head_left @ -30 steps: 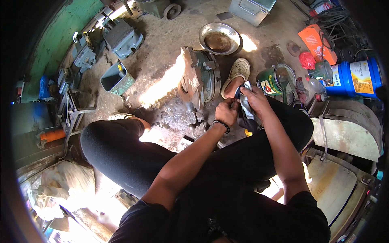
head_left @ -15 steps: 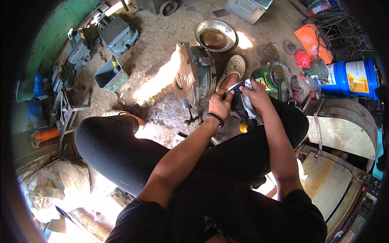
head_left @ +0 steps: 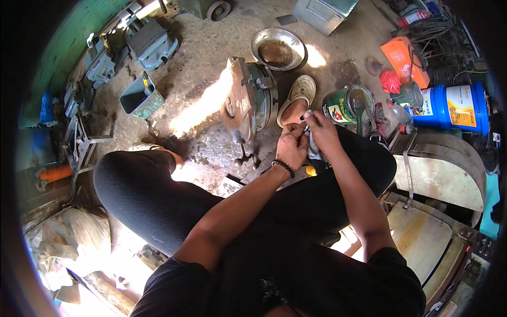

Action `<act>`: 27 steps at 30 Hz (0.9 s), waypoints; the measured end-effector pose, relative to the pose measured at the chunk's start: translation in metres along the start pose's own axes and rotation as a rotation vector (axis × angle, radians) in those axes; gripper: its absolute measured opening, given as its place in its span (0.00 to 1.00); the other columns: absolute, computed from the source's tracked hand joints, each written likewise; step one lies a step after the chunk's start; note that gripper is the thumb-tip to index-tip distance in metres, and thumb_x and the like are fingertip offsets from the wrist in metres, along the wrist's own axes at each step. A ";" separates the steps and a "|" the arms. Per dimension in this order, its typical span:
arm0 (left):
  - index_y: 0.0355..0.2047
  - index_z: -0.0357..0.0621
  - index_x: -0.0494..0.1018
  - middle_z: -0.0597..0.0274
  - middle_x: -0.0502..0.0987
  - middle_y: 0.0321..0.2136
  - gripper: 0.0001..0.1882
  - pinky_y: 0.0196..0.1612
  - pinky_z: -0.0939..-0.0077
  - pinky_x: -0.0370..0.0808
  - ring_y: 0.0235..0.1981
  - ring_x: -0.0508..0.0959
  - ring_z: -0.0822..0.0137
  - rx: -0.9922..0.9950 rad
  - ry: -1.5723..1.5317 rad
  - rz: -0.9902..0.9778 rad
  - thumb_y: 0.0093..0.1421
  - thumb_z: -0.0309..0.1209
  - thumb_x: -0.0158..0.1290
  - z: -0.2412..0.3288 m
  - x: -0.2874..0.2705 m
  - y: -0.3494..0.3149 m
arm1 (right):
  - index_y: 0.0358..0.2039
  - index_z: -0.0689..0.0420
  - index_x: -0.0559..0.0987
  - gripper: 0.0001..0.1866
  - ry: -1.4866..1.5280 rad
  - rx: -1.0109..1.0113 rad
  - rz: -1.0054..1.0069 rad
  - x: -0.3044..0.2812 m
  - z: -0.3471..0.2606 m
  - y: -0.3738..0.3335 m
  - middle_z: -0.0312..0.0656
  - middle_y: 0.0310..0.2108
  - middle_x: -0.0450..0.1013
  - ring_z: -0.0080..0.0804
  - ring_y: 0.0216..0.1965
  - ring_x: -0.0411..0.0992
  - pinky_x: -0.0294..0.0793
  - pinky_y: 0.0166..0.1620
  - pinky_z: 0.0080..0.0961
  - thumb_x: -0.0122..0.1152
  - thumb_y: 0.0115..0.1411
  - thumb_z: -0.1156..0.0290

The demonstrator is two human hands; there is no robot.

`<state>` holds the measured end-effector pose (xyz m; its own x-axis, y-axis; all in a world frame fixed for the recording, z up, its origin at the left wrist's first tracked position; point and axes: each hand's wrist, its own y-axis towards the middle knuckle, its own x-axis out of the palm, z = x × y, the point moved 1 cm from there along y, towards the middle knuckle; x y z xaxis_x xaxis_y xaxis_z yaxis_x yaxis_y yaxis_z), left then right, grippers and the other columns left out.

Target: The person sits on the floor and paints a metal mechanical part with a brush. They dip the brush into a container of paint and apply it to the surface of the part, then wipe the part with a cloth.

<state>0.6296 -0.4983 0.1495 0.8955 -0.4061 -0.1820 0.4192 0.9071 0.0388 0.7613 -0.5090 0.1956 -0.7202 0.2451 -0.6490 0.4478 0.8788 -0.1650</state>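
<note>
While its fingers bend down around a pale grey cloth [head_left: 315,152], grasping it so that a fold hangs below the palm, the right hand [head_left: 321,132] is near the right knee [head_left: 383,164]. The left hand [head_left: 292,145], with a dark beaded bracelet [head_left: 283,168] at its wrist, is right beside it; its fingers are curled inward at the cloth's left edge, but what they grasp, if anything, I cannot tell, since the knuckles hide it. A small dark tip [head_left: 304,117] shows just above, between the two hands, too little of it in view to name. The cloth is held up below the pale clog [head_left: 303,87] in the view. To the left of that clog a heavy round metal fixture [head_left: 264,98] stands on the floor [head_left: 211,47], and beyond it sits a shiny metal bowl [head_left: 298,46] with brown residue inside. Right of the clog is a green can [head_left: 338,108] with a brush-like tool [head_left: 360,120] at its mouth; farther right are blue buckets [head_left: 478,108] and an orange box [head_left: 405,62]. Well apart, on the left, a green tub [head_left: 150,108] holds a yellow-handled tool [head_left: 146,83]
</note>
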 end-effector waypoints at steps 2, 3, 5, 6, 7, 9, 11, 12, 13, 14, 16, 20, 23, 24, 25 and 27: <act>0.53 0.40 0.76 0.40 0.75 0.44 0.19 0.51 0.65 0.73 0.47 0.76 0.47 -0.006 0.000 0.000 0.61 0.28 0.54 -0.011 0.001 0.002 | 0.41 0.61 0.80 0.16 0.019 -0.104 -0.084 0.005 -0.002 -0.003 0.57 0.38 0.77 0.55 0.43 0.76 0.73 0.47 0.41 0.58 0.65 0.60; 0.53 0.39 0.76 0.40 0.75 0.43 0.19 0.52 0.65 0.73 0.47 0.76 0.47 -0.002 -0.044 -0.002 0.61 0.28 0.54 -0.017 0.002 0.003 | 0.43 0.61 0.80 0.14 -0.113 -0.140 -0.078 0.007 -0.001 -0.003 0.57 0.40 0.77 0.55 0.45 0.76 0.73 0.50 0.40 0.58 0.64 0.64; 0.56 0.41 0.74 0.45 0.77 0.48 0.20 0.56 0.69 0.69 0.53 0.74 0.54 -0.129 -0.071 -0.079 0.64 0.31 0.53 -0.030 0.004 0.003 | 0.44 0.60 0.80 0.14 -0.161 -0.123 -0.064 0.008 0.004 0.001 0.56 0.41 0.77 0.55 0.46 0.76 0.74 0.50 0.40 0.58 0.63 0.66; 0.57 0.41 0.73 0.47 0.76 0.50 0.21 0.58 0.71 0.68 0.54 0.73 0.57 -0.239 -0.291 -0.087 0.65 0.32 0.52 -0.034 0.006 0.003 | 0.45 0.60 0.80 0.14 -0.180 -0.120 -0.057 0.008 0.007 0.006 0.56 0.41 0.77 0.54 0.46 0.76 0.74 0.51 0.40 0.59 0.62 0.67; 0.58 0.41 0.73 0.49 0.76 0.52 0.21 0.59 0.72 0.66 0.56 0.73 0.59 -0.349 -0.512 -0.093 0.66 0.33 0.51 -0.038 0.008 0.003 | 0.46 0.60 0.80 0.14 -0.207 -0.088 -0.090 0.008 0.011 0.011 0.56 0.43 0.78 0.54 0.47 0.76 0.74 0.51 0.40 0.59 0.62 0.68; 0.62 0.41 0.69 0.56 0.72 0.58 0.23 0.63 0.76 0.61 0.58 0.69 0.68 -0.513 -0.699 -0.086 0.70 0.38 0.47 -0.042 0.010 0.002 | 0.46 0.60 0.81 0.14 -0.278 -0.209 -0.074 0.014 0.013 0.023 0.56 0.42 0.78 0.53 0.46 0.76 0.74 0.51 0.40 0.59 0.61 0.69; 0.63 0.41 0.68 0.56 0.73 0.57 0.25 0.61 0.76 0.62 0.57 0.70 0.69 -0.528 -0.713 -0.042 0.70 0.40 0.47 -0.042 0.010 0.002 | 0.42 0.60 0.81 0.11 -0.280 -0.210 -0.035 0.024 0.012 0.032 0.55 0.41 0.78 0.52 0.44 0.77 0.74 0.50 0.42 0.60 0.60 0.71; 0.63 0.41 0.68 0.57 0.74 0.56 0.25 0.61 0.76 0.63 0.56 0.70 0.69 -0.525 -0.722 -0.021 0.70 0.41 0.48 -0.042 0.010 0.004 | 0.41 0.61 0.80 0.10 -0.255 -0.221 0.006 0.029 0.010 0.036 0.55 0.40 0.78 0.52 0.44 0.77 0.74 0.49 0.42 0.60 0.59 0.72; 0.65 0.41 0.65 0.57 0.74 0.56 0.28 0.59 0.77 0.65 0.56 0.70 0.69 -0.416 -0.772 -0.002 0.71 0.44 0.46 -0.041 0.010 0.004 | 0.39 0.61 0.80 0.09 -0.255 -0.175 0.030 0.036 0.007 0.040 0.54 0.39 0.78 0.51 0.43 0.77 0.75 0.48 0.42 0.60 0.59 0.74; 0.66 0.41 0.64 0.56 0.73 0.56 0.29 0.59 0.78 0.65 0.56 0.70 0.69 -0.526 -0.770 -0.001 0.71 0.45 0.46 -0.042 0.010 0.005 | 0.38 0.61 0.80 0.08 -0.245 -0.174 0.056 0.041 0.003 0.044 0.54 0.38 0.79 0.51 0.43 0.77 0.75 0.48 0.43 0.60 0.58 0.75; 0.67 0.38 0.60 0.53 0.72 0.58 0.31 0.60 0.77 0.65 0.57 0.70 0.67 -0.564 -0.701 0.029 0.71 0.46 0.45 -0.043 0.008 0.005 | 0.36 0.61 0.79 0.06 -0.185 -0.184 0.074 0.050 -0.002 0.051 0.52 0.36 0.78 0.52 0.40 0.77 0.75 0.46 0.43 0.61 0.56 0.76; 0.68 0.33 0.56 0.45 0.67 0.62 0.35 0.64 0.73 0.61 0.63 0.66 0.60 -0.446 -0.383 0.135 0.71 0.48 0.44 -0.050 -0.001 0.010 | 0.36 0.57 0.83 0.07 -0.098 -0.307 0.123 0.062 -0.006 0.065 0.50 0.33 0.77 0.53 0.37 0.76 0.75 0.44 0.42 0.63 0.56 0.73; 0.67 0.29 0.55 0.40 0.65 0.64 0.35 0.67 0.72 0.57 0.67 0.62 0.56 -0.444 -0.395 0.149 0.72 0.47 0.42 -0.055 -0.004 0.014 | 0.38 0.54 0.84 0.09 -0.267 -0.353 0.154 0.073 -0.003 0.069 0.49 0.33 0.77 0.52 0.36 0.76 0.74 0.42 0.42 0.64 0.57 0.70; 0.67 0.28 0.55 0.40 0.65 0.64 0.35 0.68 0.72 0.56 0.67 0.62 0.56 -0.436 -0.376 0.155 0.72 0.47 0.41 -0.056 -0.005 0.015 | 0.36 0.54 0.84 0.07 -0.247 -0.325 0.143 0.076 -0.001 0.070 0.49 0.34 0.77 0.52 0.36 0.76 0.73 0.42 0.43 0.63 0.57 0.70; 0.66 0.27 0.56 0.39 0.64 0.64 0.35 0.68 0.71 0.57 0.67 0.62 0.55 -0.390 -0.449 0.147 0.72 0.47 0.41 -0.055 -0.005 0.016 | 0.38 0.54 0.83 0.08 -0.241 -0.339 0.164 0.078 0.000 0.069 0.49 0.34 0.77 0.52 0.36 0.76 0.74 0.42 0.44 0.63 0.57 0.71; 0.66 0.27 0.56 0.38 0.64 0.64 0.35 0.68 0.70 0.57 0.67 0.62 0.54 -0.408 -0.323 0.140 0.72 0.47 0.41 -0.054 -0.006 0.015 | 0.40 0.55 0.81 0.09 -0.222 -0.311 0.181 0.079 0.003 0.066 0.50 0.34 0.77 0.52 0.36 0.76 0.74 0.42 0.45 0.63 0.57 0.71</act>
<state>0.6221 -0.4766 0.0980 0.9660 -0.2332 0.1113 0.2579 0.8985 -0.3552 0.7357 -0.4325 0.1315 -0.4979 0.3426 -0.7967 0.3504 0.9198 0.1765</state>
